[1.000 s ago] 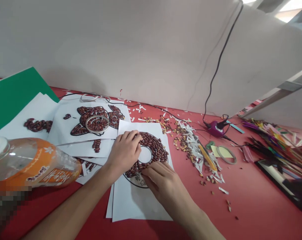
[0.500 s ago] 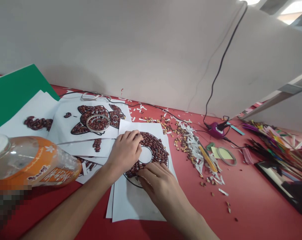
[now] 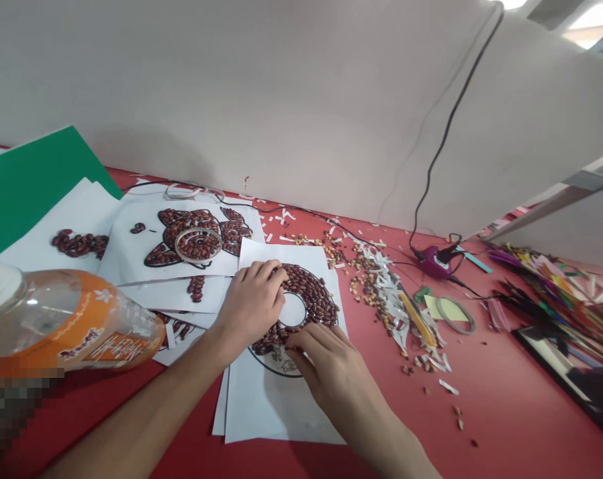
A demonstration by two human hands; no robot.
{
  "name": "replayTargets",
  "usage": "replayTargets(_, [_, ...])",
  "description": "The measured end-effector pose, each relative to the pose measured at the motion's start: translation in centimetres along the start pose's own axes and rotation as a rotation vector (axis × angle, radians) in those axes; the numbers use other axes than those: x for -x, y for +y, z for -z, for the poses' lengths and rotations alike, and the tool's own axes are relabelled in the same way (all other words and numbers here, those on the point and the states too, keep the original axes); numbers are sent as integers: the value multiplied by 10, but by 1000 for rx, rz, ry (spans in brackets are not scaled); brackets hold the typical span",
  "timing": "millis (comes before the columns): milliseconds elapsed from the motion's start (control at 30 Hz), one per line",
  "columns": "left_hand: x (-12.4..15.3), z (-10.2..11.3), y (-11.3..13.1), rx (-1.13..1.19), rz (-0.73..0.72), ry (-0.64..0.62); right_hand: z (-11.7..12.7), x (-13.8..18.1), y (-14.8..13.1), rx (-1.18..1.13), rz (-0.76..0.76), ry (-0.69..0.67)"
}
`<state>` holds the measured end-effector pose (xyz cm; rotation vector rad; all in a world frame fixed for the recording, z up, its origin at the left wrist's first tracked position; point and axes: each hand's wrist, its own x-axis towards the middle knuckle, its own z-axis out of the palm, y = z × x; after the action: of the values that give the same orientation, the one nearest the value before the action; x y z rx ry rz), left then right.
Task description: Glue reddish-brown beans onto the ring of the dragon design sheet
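Observation:
A white sheet of paper [image 3: 269, 418] bears a drawn ring filled mostly with dark red kidney beans [image 3: 314, 293] around a bare white centre [image 3: 292, 310]. My left hand [image 3: 254, 296] lies on the sheet's left side, fingers bent loosely over the ring's upper left. Over the ring's lower right, my right hand [image 3: 331, 366] has thumb and fingers brought together, fingertips at the edge of the beans. Anything between them is hidden. Between the beans and the lower outline shows a patch of bare, shiny paper [image 3: 284, 361].
On the left lie an orange-labelled bottle [image 3: 94, 326], a green sheet [image 3: 36, 183] and a bean-covered picture [image 3: 126, 256] with a tape roll [image 3: 198, 244] on it. To the right are scattered seeds, paper scraps, a yellow cutter [image 3: 418, 319], a purple socket [image 3: 435, 261] and coloured craft sticks.
My right hand has shifted slightly right, showing more of the bare lower part of the ring. The left hand keeps its place on the sheet. The view has moved a little.

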<state>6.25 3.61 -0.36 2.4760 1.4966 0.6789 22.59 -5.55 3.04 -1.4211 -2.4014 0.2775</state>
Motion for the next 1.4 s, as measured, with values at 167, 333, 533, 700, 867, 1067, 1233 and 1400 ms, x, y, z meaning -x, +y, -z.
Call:
replayTargets(167, [0,0,0,0,-5,-3,-9,-2,-3,74,93,45])
replayTargets(333, [1,0,0,3,-1,-1,-14,-2,-3,48,81,37])
replayTargets(533, [1,1,0,6,-3,0,-15,-2,0,39,65,13])
replayTargets(700, [1,-1,0,-2,-7,10,-5,-11,-1,-16,-124,-33])
replayTargets(867, [2,0,1,-14,-7,14,12,-33,-1,-12,-250,-184])
replayTargets(1067, [2,0,0,-19,-14,-2,23,-48,-3,58,-231,-321])
replayTargets(1233, [2,0,1,-30,-28,-2,21,-40,-4,34,-203,-244])
replayTargets(1400, [2,-1,1,-10,-31,19,35,-23,63,-71,-383,141])
